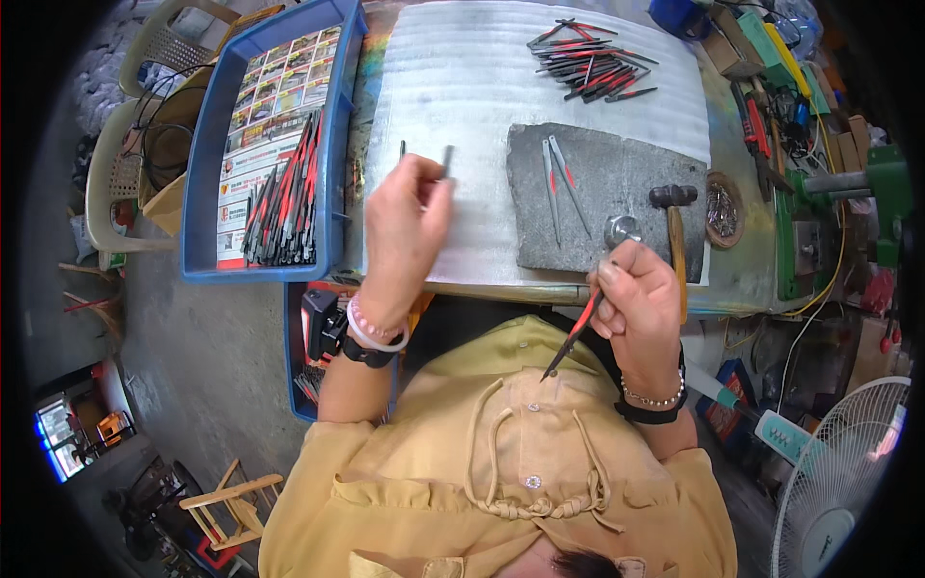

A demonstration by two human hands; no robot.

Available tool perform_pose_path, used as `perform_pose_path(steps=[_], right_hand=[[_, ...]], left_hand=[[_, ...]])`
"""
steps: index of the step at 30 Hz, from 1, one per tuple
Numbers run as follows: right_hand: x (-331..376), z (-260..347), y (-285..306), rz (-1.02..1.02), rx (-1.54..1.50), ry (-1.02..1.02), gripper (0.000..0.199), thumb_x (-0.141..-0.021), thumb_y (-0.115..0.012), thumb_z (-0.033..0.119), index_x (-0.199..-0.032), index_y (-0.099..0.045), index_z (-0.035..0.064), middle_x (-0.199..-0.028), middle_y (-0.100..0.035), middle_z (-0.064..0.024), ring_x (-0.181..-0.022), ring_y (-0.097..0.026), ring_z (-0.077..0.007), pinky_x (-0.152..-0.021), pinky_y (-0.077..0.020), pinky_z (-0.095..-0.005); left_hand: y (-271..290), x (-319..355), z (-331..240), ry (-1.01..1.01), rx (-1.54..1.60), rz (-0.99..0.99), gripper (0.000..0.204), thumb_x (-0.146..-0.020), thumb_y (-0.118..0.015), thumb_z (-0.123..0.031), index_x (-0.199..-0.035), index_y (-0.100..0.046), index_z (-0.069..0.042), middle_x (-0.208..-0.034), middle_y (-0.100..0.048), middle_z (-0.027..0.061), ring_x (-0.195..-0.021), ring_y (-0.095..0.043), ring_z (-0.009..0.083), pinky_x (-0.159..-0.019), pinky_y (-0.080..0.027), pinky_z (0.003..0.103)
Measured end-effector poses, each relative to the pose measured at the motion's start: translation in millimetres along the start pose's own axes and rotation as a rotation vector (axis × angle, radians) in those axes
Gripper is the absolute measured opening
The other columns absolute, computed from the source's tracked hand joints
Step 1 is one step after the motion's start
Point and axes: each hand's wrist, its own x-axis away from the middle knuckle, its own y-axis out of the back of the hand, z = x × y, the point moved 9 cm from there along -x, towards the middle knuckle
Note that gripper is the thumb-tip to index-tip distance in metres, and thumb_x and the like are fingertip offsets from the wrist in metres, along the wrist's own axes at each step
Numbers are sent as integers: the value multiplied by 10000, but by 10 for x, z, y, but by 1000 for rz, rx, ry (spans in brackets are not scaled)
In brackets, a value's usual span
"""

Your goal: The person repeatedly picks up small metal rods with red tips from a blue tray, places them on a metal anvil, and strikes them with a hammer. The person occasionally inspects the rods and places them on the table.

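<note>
My left hand (409,217) is raised over the white foam sheet (453,87), its fingers pinched on a thin dark piece (448,161). Another short dark tip (403,149) shows just beyond its knuckles; whether the two are one thing I cannot tell. In front of my chest, my right hand (636,294) grips a slim red-and-black pointed piece (580,329), its dark tip slanting down to the left. Just beyond that hand sits a round metal block (621,229) on a grey stone slab (607,159). Two slim silver-and-red legs (564,178), meeting at the top, lie on the slab.
A hammer (677,231) rests at the slab's right edge, beside a round dish of small metal parts (723,210). Several red-and-black pieces (593,63) lie heaped at the back. More fill a blue tray (337,144) at left. A green vise (882,197) and fan (838,482) stand right.
</note>
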Motion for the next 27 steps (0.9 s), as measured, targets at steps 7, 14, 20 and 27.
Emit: perform_pose_path(steps=[7, 14, 20, 27], right_hand=[[53, -99, 63, 58, 25, -40, 139, -935, -606, 78, -823, -532, 39, -628, -499, 48, -511, -393, 3, -441, -283, -178], [75, -125, 123, 118, 15, -62, 112, -940, -591, 49, -857, -516, 40, -649, -493, 53, -528, -386, 11, -456, -274, -175], [71, -41, 84, 175, -26, -20, 107, -945, -574, 27, -857, -514, 39, -699, -503, 47, -576, -393, 13, -486, -295, -173], [144, 28, 170, 137, 23, -15, 92, -934, -585, 33, -865, -524, 33, -702, -512, 38, -577, -418, 1, -498, -325, -172]], left_hand=[[151, -239, 452, 24, -594, -195, 143, -856, -664, -116, -920, -593, -9, -844, -666, 189, -761, -648, 394, -671, -507, 469], [100, -249, 240, -77, -669, -201, 173, -887, -658, -188, -942, -644, -25, -926, -655, 175, -736, -638, 381, -676, -514, 453], [-459, -28, -429, -108, -75, 120, 275, -841, -698, -146, -1070, -609, -23, -1002, -630, 185, -859, -627, 371, -732, -519, 424], [-733, -112, -725, -216, -342, 103, 573, -794, -713, -140, -1289, -442, -37, -1050, -560, 206, -856, -618, 383, -731, -518, 446]])
